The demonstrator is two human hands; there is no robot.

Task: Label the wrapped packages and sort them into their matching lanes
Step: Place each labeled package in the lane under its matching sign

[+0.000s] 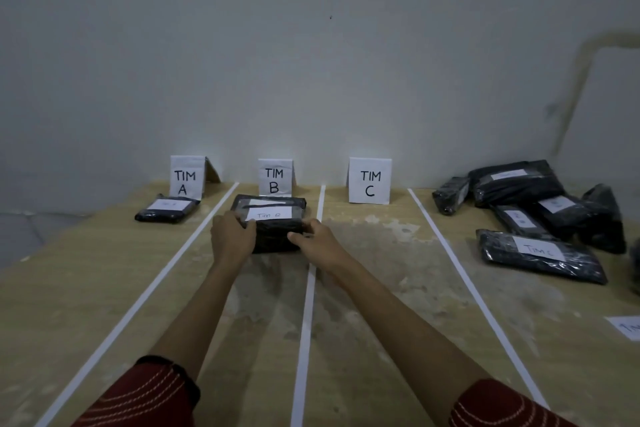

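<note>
Wrapped package (277,234) in black plastic, bearing a white label (268,214) that reads "Tim B", sits in the middle lane of the desk (86,270), near the far edge and just in front of the TIM B sign (274,178). The left hand (232,239) grips its left end with fingers (247,225) curled over the top, and the right hand (320,241) pinches its right end between thumb and curled fingers. A second labelled package (277,201) lies right behind it, touching it. In the lane to the left, another package (166,210) rests at the foot of the TIM A sign (184,178). The TIM C sign (369,181) stands between the next two tape lines (450,253). Towards the desk's right edge is a heap of black packages (519,184), with one marked "Tim C" (540,255) nearest, and a loose paper label (628,328) at the edge.
</note>
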